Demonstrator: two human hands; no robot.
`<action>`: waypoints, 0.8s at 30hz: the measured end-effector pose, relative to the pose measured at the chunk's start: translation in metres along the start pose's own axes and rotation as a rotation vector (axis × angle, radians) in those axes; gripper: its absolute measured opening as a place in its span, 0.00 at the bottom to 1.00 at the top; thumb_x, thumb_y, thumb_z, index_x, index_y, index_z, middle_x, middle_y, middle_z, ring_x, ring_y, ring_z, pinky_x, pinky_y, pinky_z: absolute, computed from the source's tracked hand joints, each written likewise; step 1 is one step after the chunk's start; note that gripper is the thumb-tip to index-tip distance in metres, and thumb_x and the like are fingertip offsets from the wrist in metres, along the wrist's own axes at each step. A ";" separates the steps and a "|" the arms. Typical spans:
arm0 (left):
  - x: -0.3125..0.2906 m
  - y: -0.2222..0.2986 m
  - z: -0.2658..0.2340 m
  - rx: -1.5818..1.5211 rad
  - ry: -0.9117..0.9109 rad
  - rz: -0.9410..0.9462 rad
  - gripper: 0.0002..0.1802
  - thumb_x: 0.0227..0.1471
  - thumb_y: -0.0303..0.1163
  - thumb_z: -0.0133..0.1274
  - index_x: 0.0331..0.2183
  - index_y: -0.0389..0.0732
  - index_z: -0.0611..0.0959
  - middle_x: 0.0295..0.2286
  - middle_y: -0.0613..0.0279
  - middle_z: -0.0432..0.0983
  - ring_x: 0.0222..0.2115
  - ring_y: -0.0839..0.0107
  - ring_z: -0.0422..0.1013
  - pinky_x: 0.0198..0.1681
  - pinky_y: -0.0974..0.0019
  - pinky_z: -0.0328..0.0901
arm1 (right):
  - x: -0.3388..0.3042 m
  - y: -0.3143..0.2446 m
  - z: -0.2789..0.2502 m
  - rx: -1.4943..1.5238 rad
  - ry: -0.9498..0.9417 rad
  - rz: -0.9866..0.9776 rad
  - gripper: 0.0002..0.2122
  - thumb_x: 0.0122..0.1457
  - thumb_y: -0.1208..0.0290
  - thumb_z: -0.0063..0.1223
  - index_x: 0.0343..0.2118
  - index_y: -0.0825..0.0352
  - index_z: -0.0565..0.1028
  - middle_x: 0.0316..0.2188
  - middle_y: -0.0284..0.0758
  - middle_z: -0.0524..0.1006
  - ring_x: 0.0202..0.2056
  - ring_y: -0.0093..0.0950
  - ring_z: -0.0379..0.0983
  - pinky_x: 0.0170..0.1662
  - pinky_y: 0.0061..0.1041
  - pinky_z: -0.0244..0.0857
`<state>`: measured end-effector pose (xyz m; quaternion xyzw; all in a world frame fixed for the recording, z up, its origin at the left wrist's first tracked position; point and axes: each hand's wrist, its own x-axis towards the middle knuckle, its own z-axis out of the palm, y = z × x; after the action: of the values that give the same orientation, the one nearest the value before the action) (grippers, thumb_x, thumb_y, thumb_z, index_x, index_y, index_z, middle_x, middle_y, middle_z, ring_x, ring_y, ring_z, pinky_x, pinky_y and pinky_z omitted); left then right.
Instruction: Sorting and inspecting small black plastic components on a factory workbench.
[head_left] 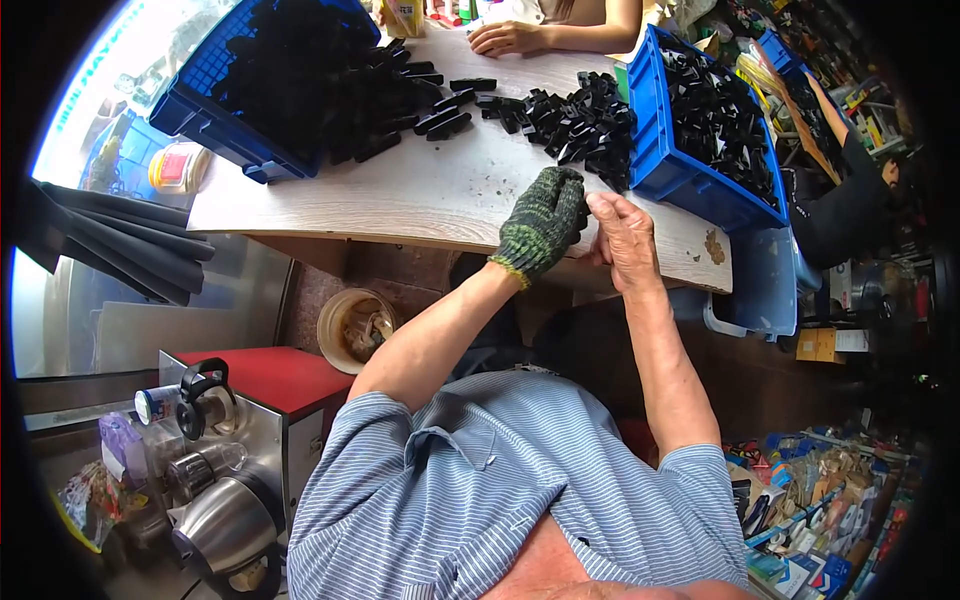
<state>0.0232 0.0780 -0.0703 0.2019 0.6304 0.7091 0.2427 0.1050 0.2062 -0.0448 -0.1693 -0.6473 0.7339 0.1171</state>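
Left hand: the left hand, in a dark green knitted work glove, is held over the table's near edge with its fingers bent; I cannot tell whether they are clamped on anything.
Right hand: the bare right hand is just beside the glove, fingers curled and thumb side facing it; whether it grips a piece is hidden.
Small black plastic pieces: a loose pile lies on the pale wood-grain table, beyond the hands and against the right blue crate, which is heaped with similar pieces.
Long black plastic pieces: these trail across the table from the left blue crate.
Far side: another person's hand rests on the tabletop.
Floor: a round bucket stands near a red-topped cabinet.
Lower left: a steel electric kettle is beside the cabinet.
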 end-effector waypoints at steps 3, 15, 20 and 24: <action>0.013 -0.015 0.000 0.970 0.185 0.696 0.17 0.50 0.30 0.55 0.42 0.34 0.75 0.35 0.44 0.75 0.35 0.51 0.74 0.36 0.53 0.69 | 0.000 0.003 -0.002 -0.048 -0.033 -0.017 0.18 0.60 0.55 0.59 0.40 0.67 0.79 0.10 0.23 0.64 0.09 0.15 0.58 0.14 0.19 0.62; 0.031 0.011 -0.003 0.912 -0.204 0.343 0.16 0.37 0.30 0.63 0.29 0.35 0.76 0.29 0.44 0.77 0.34 0.48 0.75 0.37 0.50 0.68 | 0.002 0.009 0.006 -0.101 -0.057 -0.084 0.17 0.64 0.56 0.52 0.42 0.68 0.77 0.20 0.27 0.74 0.11 0.15 0.60 0.15 0.17 0.62; 0.015 -0.011 -0.012 0.765 -0.076 0.679 0.29 0.44 0.36 0.63 0.49 0.37 0.76 0.27 0.46 0.77 0.36 0.47 0.75 0.43 0.54 0.69 | 0.005 0.015 0.016 -0.182 0.089 -0.171 0.16 0.67 0.56 0.45 0.29 0.65 0.71 0.14 0.26 0.68 0.10 0.16 0.59 0.13 0.19 0.63; -0.004 0.031 -0.077 1.016 0.615 0.456 0.21 0.55 0.42 0.54 0.48 0.43 0.77 0.32 0.49 0.78 0.29 0.51 0.75 0.32 0.50 0.69 | 0.001 0.007 0.019 -0.017 0.124 -0.051 0.16 0.66 0.57 0.44 0.25 0.62 0.64 0.07 0.25 0.54 0.08 0.18 0.54 0.12 0.24 0.65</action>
<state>-0.0221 0.0117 -0.0488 0.2082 0.8703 0.3809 -0.2327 0.0973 0.1883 -0.0498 -0.1988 -0.6490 0.7134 0.1745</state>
